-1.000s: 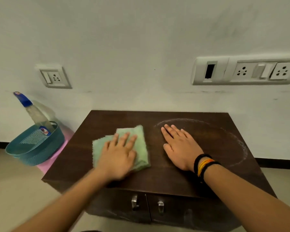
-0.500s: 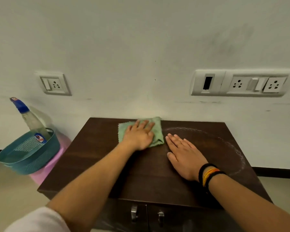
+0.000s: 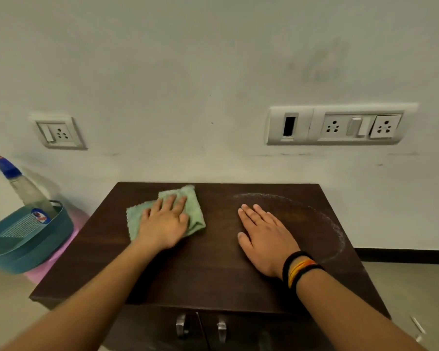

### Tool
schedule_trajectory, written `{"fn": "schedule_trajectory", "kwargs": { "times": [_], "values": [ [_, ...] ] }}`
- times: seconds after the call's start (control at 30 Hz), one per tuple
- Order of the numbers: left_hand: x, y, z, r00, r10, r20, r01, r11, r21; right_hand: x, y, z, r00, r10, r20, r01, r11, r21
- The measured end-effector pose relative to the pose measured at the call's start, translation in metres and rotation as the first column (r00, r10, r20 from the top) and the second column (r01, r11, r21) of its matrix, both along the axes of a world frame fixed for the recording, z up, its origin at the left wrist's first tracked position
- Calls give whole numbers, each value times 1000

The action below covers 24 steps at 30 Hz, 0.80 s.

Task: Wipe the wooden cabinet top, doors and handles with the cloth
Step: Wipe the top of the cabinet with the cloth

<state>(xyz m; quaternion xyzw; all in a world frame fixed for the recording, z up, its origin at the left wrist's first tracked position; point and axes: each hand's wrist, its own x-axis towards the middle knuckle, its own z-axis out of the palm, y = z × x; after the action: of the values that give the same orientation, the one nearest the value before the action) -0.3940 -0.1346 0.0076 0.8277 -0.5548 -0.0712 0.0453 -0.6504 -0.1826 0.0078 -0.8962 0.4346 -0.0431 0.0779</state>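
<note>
A dark wooden cabinet [image 3: 208, 272] stands against the wall. My left hand [image 3: 164, 224] presses flat on a folded green cloth [image 3: 194, 211] at the back left of the cabinet top. My right hand [image 3: 266, 239] lies flat and bare on the top to the right, fingers spread, with black and orange bands on the wrist. A faint white dusty ring [image 3: 327, 219] marks the top on the right side. Two metal door handles [image 3: 181, 325] [image 3: 221, 329] show at the cabinet's front below the edge.
A teal basket [image 3: 28, 239] with a spray bottle [image 3: 23, 188] in it sits on a pink stool [image 3: 59, 257] left of the cabinet. Wall sockets [image 3: 59, 133] [image 3: 340, 126] are above. Tiled floor lies on both sides.
My left hand slid the cloth from the front left to the back of the top, then drew it a little back toward me and leftward. The right hand stayed flat in place.
</note>
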Motion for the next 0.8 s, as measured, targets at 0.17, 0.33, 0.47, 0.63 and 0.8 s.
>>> {"fn": "schedule_trajectory", "kwargs": {
  "times": [0.17, 0.33, 0.47, 0.63, 0.8],
  "values": [
    [-77, -43, 4, 933, -360, -6, 359, 932, -41, -1, -1, 0, 999, -27, 29, 28, 1000, -13],
    [-29, -29, 4, 1000, 0, -29, 1, 1000, 21, -33, -11, 2, 998, -29, -47, 30, 999, 16],
    [-105, -17, -1, 943, -328, 58, 332, 942, -57, -39, -15, 1, 998, -50, -24, 50, 999, 12],
    [-45, -57, 4, 997, 5, -77, -6, 1000, -12, -69, -25, 4, 998, 18, -63, -14, 998, 63],
    [-143, -57, -5, 922, -385, 31, 386, 921, -51, -84, -28, 1, 999, 17, -44, -14, 998, 64]
  ]
}}
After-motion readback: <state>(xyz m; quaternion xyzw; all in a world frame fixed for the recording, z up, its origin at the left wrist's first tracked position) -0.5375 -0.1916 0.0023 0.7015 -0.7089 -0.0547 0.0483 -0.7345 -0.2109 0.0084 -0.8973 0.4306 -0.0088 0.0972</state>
